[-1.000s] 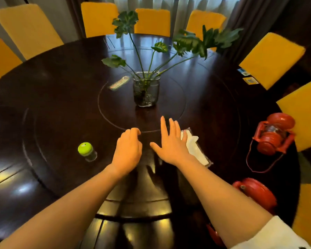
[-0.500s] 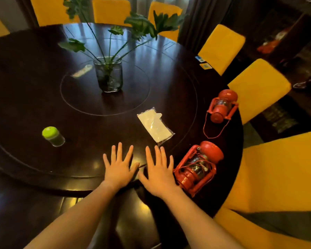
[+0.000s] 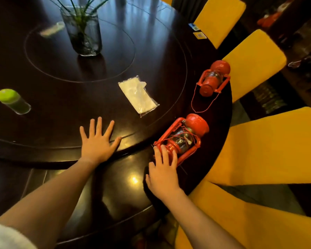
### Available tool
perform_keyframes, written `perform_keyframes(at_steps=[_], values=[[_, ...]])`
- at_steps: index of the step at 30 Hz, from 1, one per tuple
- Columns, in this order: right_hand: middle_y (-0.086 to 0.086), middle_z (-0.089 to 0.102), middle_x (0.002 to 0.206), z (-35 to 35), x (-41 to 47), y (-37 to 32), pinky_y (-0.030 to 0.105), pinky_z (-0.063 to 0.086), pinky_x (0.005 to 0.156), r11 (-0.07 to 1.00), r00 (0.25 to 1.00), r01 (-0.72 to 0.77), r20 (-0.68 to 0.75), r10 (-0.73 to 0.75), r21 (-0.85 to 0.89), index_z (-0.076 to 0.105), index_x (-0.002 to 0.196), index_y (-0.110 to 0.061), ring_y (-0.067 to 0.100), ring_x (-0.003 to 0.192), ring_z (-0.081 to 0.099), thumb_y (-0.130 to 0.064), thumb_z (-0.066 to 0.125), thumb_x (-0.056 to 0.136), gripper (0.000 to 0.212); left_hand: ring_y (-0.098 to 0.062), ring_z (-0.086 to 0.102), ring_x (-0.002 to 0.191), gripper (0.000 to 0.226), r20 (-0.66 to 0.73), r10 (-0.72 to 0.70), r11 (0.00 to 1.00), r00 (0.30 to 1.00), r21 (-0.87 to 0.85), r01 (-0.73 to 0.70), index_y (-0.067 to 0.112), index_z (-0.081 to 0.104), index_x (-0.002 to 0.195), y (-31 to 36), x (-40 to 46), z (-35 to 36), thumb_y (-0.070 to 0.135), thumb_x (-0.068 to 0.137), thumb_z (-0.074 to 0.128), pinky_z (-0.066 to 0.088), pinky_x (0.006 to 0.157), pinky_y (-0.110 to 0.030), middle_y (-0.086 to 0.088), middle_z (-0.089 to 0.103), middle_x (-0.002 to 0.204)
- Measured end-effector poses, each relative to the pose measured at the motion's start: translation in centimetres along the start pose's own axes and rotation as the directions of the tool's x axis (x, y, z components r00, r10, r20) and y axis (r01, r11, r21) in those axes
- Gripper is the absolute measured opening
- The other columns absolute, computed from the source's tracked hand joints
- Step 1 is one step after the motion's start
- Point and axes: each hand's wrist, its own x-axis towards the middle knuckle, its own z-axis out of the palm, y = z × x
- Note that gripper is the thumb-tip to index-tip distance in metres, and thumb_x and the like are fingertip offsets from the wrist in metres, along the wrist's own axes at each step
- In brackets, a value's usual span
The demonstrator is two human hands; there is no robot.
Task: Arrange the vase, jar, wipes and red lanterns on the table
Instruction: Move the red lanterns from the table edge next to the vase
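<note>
Both hands are on the table (image 3: 65, 123). At left, the left hand (image 3: 97, 142) lies flat with fingers spread wide on the dark wood near the edge of the raised turntable, holding nothing. Further right, the right hand (image 3: 162, 172) has its fingers laid over the base end of the near lantern (image 3: 182, 137); they touch it, half curled, but I see no closed grip yet.

Going across the table from the left: the jar (image 3: 13, 101), green-lidded, stands apart near the left edge. The vase (image 3: 83, 31) with its green stems is upright in the inner ring, at the far side. The wipes (image 3: 138, 97), a clear packet, lie flat between the vase and the lanterns. The near lantern lies on its side on the outer rim, by the table edge. The far lantern (image 3: 214, 78) also lies tipped over, further along the rim, its wire loop trailing toward the near one.

The step in hand looks to be taking up the near lantern. To do it well, I would wrap the fingers round the red frame or the base, not the glass, and close firmly before lifting. Lift clear of the rim, as it lies close to the edge, then set it upright on its base. Watch the loose wire inside the frame, which could snag. The left hand can stay flat as a brace.
</note>
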Motion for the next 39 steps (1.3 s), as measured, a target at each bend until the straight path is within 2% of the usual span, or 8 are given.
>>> perform_keyframes(at_steps=[6,10,13,19,24,32,36,39], values=[[0.021,0.009,0.163,2.0,0.7,0.0,0.071,-0.001,0.112,0.991,0.999,-0.005,0.037,0.01,-0.133,0.064,0.121,-0.009,0.043,0.149,0.001,-0.026,0.047,0.093,0.037,-0.028,-0.01,0.149,0.074,-0.019,-0.003,1.0,1.0,-0.002,0.003,0.046,0.001,0.152,-0.2,0.0,0.3,0.082,0.087,0.007,-0.011,0.113,-0.059,-0.008,0.001,0.165],[0.024,-0.003,0.163,3.1,1.1,0.1,0.072,-0.011,0.108,0.983,0.996,0.044,0.084,-0.029,-0.178,0.056,0.13,-0.005,0.046,0.147,-0.014,-0.02,0.041,0.097,0.038,-0.027,-0.013,0.149,0.074,-0.013,-0.006,1.0,1.0,0.005,0.006,0.047,-0.002,0.151,-0.2,0.0,0.3,0.082,0.086,0.005,-0.013,0.113,-0.058,-0.006,-0.002,0.165],[0.026,0.003,0.162,3.3,1.2,0.3,0.073,-0.007,0.11,0.981,0.994,0.069,0.101,-0.051,-0.184,0.051,0.132,-0.009,0.048,0.147,-0.009,-0.021,0.048,0.095,0.04,-0.027,-0.016,0.148,0.076,-0.009,0.0,1.0,1.0,0.004,0.0,0.045,-0.003,0.152,0.0,-0.1,0.0,0.082,0.086,0.001,-0.011,0.115,-0.06,-0.007,-0.004,0.165],[0.028,0.017,0.156,3.0,1.5,1.4,0.067,0.015,0.11,0.936,0.977,0.202,0.129,-0.172,-0.289,0.042,0.139,-0.01,0.05,0.145,0.008,-0.022,0.053,0.093,0.048,-0.028,-0.019,0.148,0.079,0.035,0.014,1.0,0.999,0.001,-0.014,0.042,-0.005,0.153,0.2,-0.5,-1.0,0.081,0.084,-0.005,-0.01,0.116,-0.06,-0.008,-0.008,0.164],[0.027,0.029,0.15,2.1,1.6,2.7,0.061,0.027,0.108,0.861,0.945,0.326,0.161,-0.284,-0.391,0.048,0.134,-0.009,0.05,0.14,0.021,-0.024,0.054,0.094,0.044,-0.027,-0.019,0.147,0.077,0.027,0.013,1.0,1.0,-0.004,-0.012,0.044,-0.006,0.152,0.2,-0.4,-0.9,0.082,0.084,-0.005,-0.01,0.116,-0.06,-0.007,-0.008,0.164],[0.025,0.034,0.147,0.8,1.5,3.0,0.064,0.024,0.108,0.884,0.947,0.321,0.12,-0.298,-0.338,0.053,0.129,-0.01,0.048,0.138,0.024,-0.022,0.061,0.088,0.044,-0.026,-0.021,0.146,0.076,0.032,0.009,1.0,0.999,0.003,-0.01,0.045,-0.009,0.151,0.1,-0.4,-0.8,0.081,0.084,-0.004,-0.011,0.115,-0.059,-0.006,-0.008,0.164],[0.021,0.042,0.144,-0.6,1.5,3.5,0.062,0.026,0.108,0.917,0.961,0.275,0.051,-0.272,-0.289,0.057,0.124,-0.013,0.044,0.137,0.032,-0.021,0.061,0.086,0.04,-0.025,-0.022,0.146,0.075,0.036,0.006,1.0,0.999,0.001,-0.006,0.045,-0.01,0.15,0.2,-0.5,-1.0,0.081,0.084,-0.005,-0.012,0.115,-0.059,-0.006,-0.01,0.164],[0.017,0.047,0.142,-2.1,1.7,4.2,0.061,0.029,0.106,0.948,0.97,0.233,-0.018,-0.242,-0.217,0.056,0.125,-0.016,0.041,0.135,0.038,-0.021,0.071,0.073,0.053,-0.026,-0.022,0.146,0.075,0.039,0.009,1.0,0.999,0.005,-0.009,0.045,-0.01,0.15,0.2,-0.5,-1.0,0.081,0.084,-0.006,-0.012,0.115,-0.059,-0.006,-0.011,0.163]])
